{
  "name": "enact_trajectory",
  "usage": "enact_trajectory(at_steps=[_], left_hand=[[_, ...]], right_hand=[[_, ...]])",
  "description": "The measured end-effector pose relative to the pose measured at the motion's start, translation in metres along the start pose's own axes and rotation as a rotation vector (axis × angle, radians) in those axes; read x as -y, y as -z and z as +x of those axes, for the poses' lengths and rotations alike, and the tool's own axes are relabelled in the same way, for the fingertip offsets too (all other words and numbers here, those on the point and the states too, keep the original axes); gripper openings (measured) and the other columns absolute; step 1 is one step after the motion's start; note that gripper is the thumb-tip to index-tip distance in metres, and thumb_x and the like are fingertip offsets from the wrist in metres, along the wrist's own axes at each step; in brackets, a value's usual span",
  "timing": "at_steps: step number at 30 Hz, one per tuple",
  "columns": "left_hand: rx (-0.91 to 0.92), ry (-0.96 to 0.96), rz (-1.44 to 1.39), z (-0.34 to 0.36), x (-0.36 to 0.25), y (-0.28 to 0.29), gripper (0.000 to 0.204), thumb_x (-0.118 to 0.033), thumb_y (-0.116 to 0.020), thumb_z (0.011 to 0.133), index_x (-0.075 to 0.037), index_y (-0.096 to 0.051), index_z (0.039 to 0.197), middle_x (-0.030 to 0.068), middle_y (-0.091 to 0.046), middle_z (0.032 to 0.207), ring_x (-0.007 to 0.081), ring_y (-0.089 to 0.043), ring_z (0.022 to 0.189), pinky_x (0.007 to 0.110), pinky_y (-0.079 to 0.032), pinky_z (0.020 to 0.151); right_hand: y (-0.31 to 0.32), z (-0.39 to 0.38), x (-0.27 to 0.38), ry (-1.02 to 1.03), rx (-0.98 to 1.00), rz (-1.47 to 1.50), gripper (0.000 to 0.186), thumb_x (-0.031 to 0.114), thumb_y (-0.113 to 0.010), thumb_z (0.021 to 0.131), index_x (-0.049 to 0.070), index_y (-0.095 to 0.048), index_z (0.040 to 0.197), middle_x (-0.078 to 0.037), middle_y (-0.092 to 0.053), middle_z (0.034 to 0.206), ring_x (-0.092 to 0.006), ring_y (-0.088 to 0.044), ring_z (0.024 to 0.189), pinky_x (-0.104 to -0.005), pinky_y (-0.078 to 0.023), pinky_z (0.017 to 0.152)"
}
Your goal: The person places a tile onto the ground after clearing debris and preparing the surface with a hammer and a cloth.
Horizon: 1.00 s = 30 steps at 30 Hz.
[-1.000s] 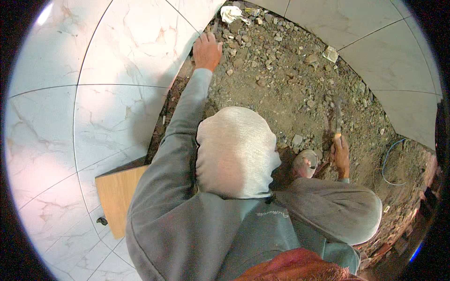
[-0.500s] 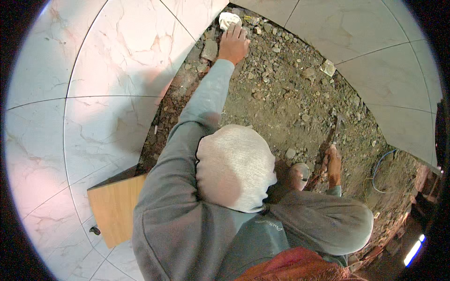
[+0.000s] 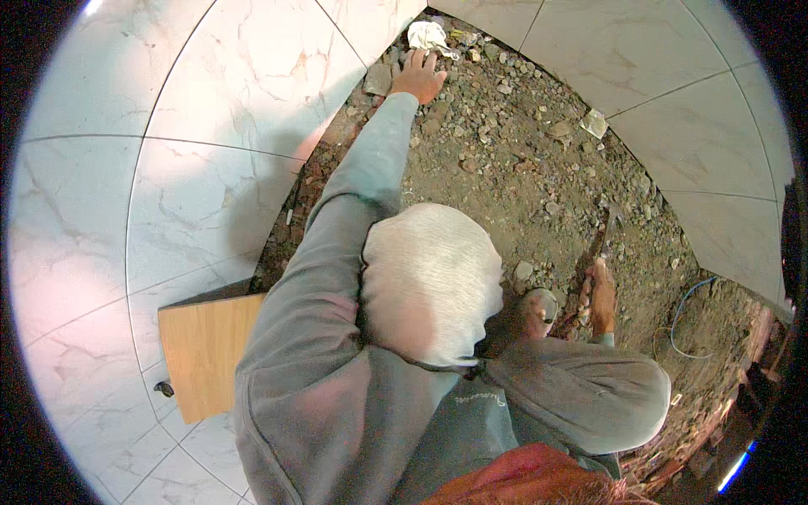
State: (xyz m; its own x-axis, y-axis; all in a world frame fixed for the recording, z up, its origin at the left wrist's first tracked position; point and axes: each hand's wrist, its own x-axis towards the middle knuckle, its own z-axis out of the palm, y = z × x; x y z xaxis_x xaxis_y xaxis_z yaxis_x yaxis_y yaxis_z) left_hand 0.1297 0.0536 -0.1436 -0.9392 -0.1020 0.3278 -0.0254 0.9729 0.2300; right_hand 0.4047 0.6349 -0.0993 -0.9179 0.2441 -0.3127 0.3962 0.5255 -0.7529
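Observation:
My left hand point(image 3: 418, 79) reaches to the far end of the bare ground, fingers spread over the stones. Just beyond its fingertips lies a crumpled white piece point(image 3: 427, 36), like paper or thin plastic. A grey stone point(image 3: 379, 79) sits beside this hand. Low on the right, my right hand point(image 3: 602, 296) is wrapped round the handle of a hand tool with a narrow metal end point(image 3: 608, 225); its exact kind is unclear. That metal end rests on or near the soil. A rounded pale cloth shape point(image 3: 433, 282) hides the ground between my arms.
Marble-patterned tiles point(image 3: 219, 210) border the rubble point(image 3: 480, 177) on the left, with more tiles point(image 3: 673, 118) at the far right. A wooden board point(image 3: 210, 358) stands at the left. A thin blue cable point(image 3: 676, 318) curves over the soil on the right. A pale stone point(image 3: 593, 124) lies by the tile edge.
My left hand has drawn back slightly from the crumpled white piece, which its fingers overlapped before. The right hand stays at about the same place with the tool. The view has shifted a little.

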Motion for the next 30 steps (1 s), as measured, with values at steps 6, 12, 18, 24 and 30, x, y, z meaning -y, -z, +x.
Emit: enact_trajectory(at_steps=[6,12,18,24,30], left_hand=[[-0.324,-0.191,0.180,0.051,0.002,0.055,0.030,-0.028,-0.065,0.094,-0.009,-0.069,0.117,0.0137,-0.067,0.124,0.0363,-0.064,0.115,0.046,-0.052,0.099],[0.155,-0.220,0.146,0.072,0.030,0.031,0.034,-0.032,-0.068,0.093,-0.003,-0.069,0.111,0.0185,-0.071,0.115,0.0372,-0.068,0.107,0.047,-0.056,0.094],[0.267,-0.243,0.107,0.077,0.028,0.036,0.048,-0.046,-0.071,0.091,-0.002,-0.071,0.110,0.0221,-0.073,0.108,0.0389,-0.069,0.107,0.050,-0.054,0.093],[0.613,-0.164,0.342,0.119,0.015,0.033,0.049,-0.046,-0.077,0.086,-0.004,-0.075,0.110,0.0223,-0.075,0.109,0.0407,-0.072,0.103,0.053,-0.057,0.089],[0.840,-0.109,0.353,0.139,0.016,0.022,0.072,-0.067,-0.059,0.092,0.001,-0.073,0.112,0.0239,-0.075,0.109,0.0392,-0.072,0.104,0.051,-0.056,0.091]], right_hand=[[0.006,-0.020,0.076,-0.259,0.199,0.129,0.042,0.051,-0.049,0.106,0.011,-0.063,0.097,0.001,-0.052,0.064,-0.0103,-0.047,0.051,-0.0299,-0.037,0.046],[0.005,-0.002,0.041,-0.188,0.269,0.129,0.040,0.049,-0.052,0.106,0.011,-0.060,0.094,0.002,-0.051,0.065,-0.0106,-0.047,0.053,-0.0305,-0.036,0.050],[-0.013,-0.006,0.013,-0.157,0.139,0.181,0.033,0.039,-0.061,0.105,0.013,-0.055,0.086,0.005,-0.050,0.068,-0.0086,-0.047,0.055,-0.0301,-0.037,0.051],[0.003,-0.008,0.044,-0.389,0.284,0.170,0.034,0.041,-0.064,0.103,0.011,-0.055,0.090,0.003,-0.054,0.071,-0.0094,-0.052,0.057,-0.0297,-0.043,0.053],[-0.001,0.001,0.051,-0.202,0.186,0.038,0.044,0.043,-0.064,0.102,0.001,-0.059,0.114,-0.007,-0.061,0.093,-0.0192,-0.057,0.085,-0.0356,-0.048,0.078]])
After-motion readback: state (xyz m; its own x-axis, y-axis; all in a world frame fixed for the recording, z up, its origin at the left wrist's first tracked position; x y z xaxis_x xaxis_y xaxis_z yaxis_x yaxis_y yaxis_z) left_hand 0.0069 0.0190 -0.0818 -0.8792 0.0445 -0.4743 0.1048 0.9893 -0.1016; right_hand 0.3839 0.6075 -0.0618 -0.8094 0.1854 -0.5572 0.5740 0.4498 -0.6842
